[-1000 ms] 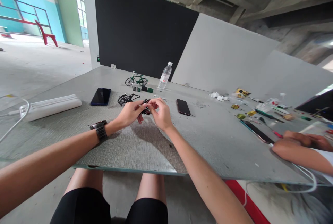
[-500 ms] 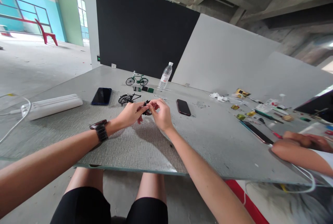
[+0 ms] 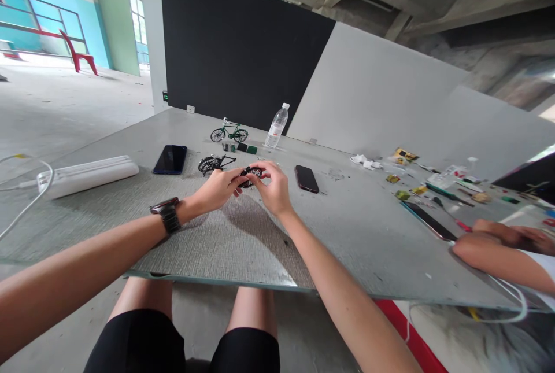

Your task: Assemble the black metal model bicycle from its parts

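A small black spoked wheel is held between both hands above the table. My left hand pinches it from the left, and my right hand grips its right side with thumb and fingers. Just behind my left hand lies a black model bicycle frame with a wheel on it. Farther back stands a green model bicycle. Small dark and green pieces lie in front of that bicycle.
On the table are a dark phone, another phone, a water bottle and a white power strip. Scattered parts and packets lie at the right, near a tablet and another person's forearm.
The wheel now shows more of its spoked face between my hands. My right hand has shifted slightly right, with its fingers more spread around the rim.
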### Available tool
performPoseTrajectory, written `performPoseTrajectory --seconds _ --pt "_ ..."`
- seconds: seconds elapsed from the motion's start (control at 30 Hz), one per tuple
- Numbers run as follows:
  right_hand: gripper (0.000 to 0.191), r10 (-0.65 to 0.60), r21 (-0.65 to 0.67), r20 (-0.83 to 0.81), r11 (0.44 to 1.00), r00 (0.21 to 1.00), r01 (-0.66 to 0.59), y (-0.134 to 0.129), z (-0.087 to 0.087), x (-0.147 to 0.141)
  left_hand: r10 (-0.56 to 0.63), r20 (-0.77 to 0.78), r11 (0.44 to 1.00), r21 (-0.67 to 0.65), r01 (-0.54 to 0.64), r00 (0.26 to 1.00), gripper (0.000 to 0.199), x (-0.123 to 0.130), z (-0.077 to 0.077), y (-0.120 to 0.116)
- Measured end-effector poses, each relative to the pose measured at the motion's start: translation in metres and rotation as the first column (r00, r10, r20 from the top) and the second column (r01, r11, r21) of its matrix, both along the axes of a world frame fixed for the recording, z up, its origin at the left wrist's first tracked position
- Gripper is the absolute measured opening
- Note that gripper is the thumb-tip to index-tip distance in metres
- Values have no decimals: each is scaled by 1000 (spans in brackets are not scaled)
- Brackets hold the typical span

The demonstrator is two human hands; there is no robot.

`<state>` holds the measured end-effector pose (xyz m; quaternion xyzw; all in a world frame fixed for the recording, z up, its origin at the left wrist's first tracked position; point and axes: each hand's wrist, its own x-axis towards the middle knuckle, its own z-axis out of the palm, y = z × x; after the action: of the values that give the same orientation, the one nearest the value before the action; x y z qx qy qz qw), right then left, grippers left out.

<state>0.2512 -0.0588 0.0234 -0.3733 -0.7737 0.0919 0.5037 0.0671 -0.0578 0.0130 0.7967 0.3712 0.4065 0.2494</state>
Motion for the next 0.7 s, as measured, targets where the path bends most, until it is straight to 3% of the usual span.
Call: performPoseTrajectory --seconds 0.23,0.37,0.5,0.7 --pt "26 -8 -19 -12 1000 1000 8 1 0 -1 -10 33 1000 -16 10 999 26 0 1 0" --pt "29 56 -122 -74 990 996 -65 4 -1 1 2 36 1000 -20 -2 999 26 -2 2 -2" --pt "32 72 -210 -149 972 986 -102 3 -2 0 22 154 998 -64 -13 988 36 -3 2 -6" --pt "36 51 -261 -175 961 983 -96 2 -2 -1 2 301 998 -60 17 954 36 -1 -3 -5"
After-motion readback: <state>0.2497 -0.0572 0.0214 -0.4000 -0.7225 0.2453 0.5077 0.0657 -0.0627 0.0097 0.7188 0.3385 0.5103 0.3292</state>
